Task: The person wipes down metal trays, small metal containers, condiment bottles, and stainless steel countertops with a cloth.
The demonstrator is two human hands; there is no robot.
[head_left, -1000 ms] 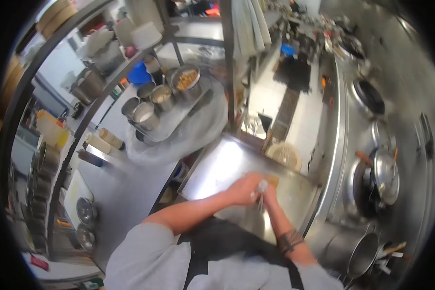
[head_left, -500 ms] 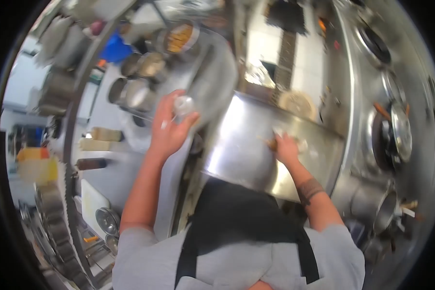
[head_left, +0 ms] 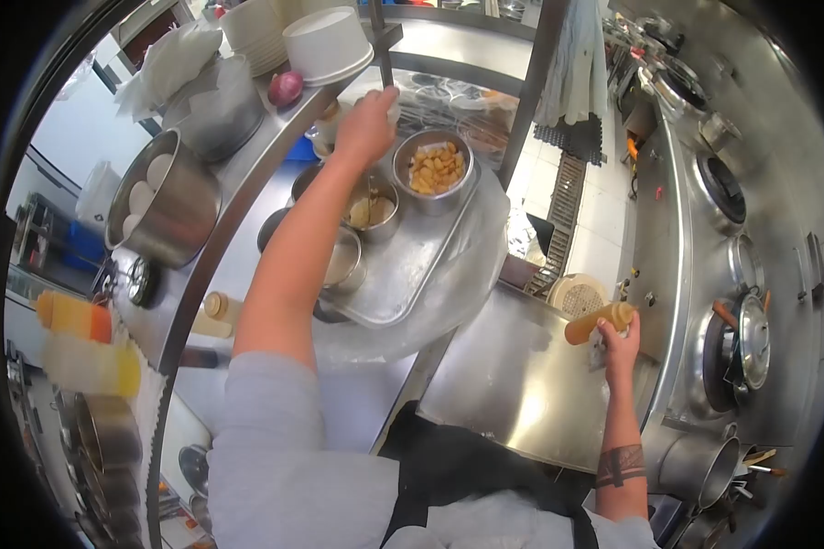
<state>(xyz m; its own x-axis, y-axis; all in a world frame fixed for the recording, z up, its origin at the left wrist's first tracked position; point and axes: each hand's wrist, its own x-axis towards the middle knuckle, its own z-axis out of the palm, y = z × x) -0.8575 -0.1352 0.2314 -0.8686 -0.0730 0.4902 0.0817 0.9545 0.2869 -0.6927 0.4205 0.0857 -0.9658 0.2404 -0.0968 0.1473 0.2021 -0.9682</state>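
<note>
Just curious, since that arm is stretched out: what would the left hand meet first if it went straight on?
Probably the metal shelf post, just beyond the left hand in this view, though depth is unclear.

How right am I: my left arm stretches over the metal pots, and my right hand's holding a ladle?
Not quite: your right hand holds a tan bottle, not a ladle, as the head view shows. Your left arm does stretch over the metal pots.

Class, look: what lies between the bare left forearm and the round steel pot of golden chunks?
A round steel pot of beige contents lies between them, seen in the head view.
</note>
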